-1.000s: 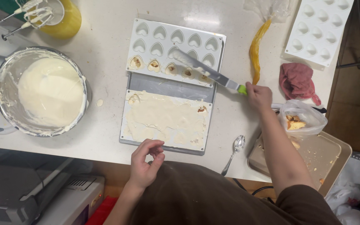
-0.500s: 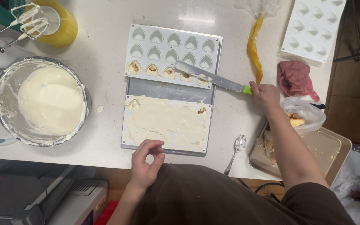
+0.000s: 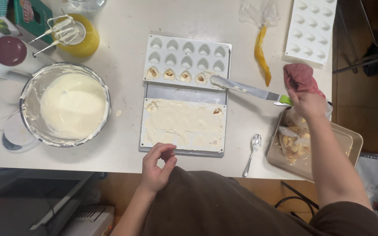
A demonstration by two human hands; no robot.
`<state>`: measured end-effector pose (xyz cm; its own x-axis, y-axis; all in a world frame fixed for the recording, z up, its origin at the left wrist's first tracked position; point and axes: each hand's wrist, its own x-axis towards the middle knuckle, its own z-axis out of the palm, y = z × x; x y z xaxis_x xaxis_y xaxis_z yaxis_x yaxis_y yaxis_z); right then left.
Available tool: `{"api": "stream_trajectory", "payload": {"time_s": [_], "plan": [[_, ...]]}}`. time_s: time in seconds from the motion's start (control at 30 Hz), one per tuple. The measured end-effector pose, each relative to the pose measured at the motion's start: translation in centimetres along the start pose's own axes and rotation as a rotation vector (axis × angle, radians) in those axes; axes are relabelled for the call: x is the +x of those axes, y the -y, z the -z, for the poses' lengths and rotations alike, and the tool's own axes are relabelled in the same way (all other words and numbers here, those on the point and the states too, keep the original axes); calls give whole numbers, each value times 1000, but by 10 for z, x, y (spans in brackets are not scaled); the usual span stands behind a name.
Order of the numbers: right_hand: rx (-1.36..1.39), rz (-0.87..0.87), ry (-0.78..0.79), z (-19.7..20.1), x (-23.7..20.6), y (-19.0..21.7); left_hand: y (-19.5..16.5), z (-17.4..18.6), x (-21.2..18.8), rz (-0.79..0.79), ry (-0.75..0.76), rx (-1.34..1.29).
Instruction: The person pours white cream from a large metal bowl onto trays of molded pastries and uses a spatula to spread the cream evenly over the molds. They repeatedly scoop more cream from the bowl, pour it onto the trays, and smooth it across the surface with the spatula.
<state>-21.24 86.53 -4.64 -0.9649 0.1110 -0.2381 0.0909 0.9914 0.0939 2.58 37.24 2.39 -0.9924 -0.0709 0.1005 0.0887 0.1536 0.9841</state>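
Two hands: right hand (image 3: pixel 307 102) grip closed on spatula (image 3: pixel 246 88) handle; left hand (image 3: pixel 156 166) loosely curled, empty, near filled mould (image 3: pixel 183 126).

Table (image 3: pixel 123 26), centre: far mould (image 3: pixel 187 59) directly behind near mould (image 3: pixel 183 124), both on a tray (image 3: pixel 184 92). Spatula (image 3: pixel 246 89) lies from far mould's right corner rightward to right hand (image 3: pixel 307 104). Left: bowl (image 3: pixel 64 105); behind it, beaters (image 3: pixel 62 30). Right, near: spoon (image 3: pixel 252 150), pan (image 3: pixel 351 144). Far right: third mould (image 3: pixel 310 28), piping bag (image 3: pixel 261 52). Left hand (image 3: pixel 156 168) at near edge.
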Motion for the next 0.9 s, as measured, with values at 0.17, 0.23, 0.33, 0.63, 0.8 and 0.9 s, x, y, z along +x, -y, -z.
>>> {"api": "stream_trajectory", "payload": {"time_s": [0.17, 0.23, 0.33, 0.63, 0.8, 0.9], "plan": [[-82, -61, 5, 29, -22, -40, -1, 8, -7, -27, -29, -26], [-56, -130, 15, 37, -33, -55, 1, 17, -8, -68, -55, -5], [201, -145, 13, 28, -70, -68, 12, 43, -6, -73, -96, -6], [868, -520, 30, -111, -299, 99, 43, 144, -12, 19, 24, -150], [1000, -570, -162, -138, -371, 213, 53, 175, 0, -5, 207, -152], [1012, -526, -242, -149, -380, 251, 55, 185, 4, -36, 309, -123]]}}
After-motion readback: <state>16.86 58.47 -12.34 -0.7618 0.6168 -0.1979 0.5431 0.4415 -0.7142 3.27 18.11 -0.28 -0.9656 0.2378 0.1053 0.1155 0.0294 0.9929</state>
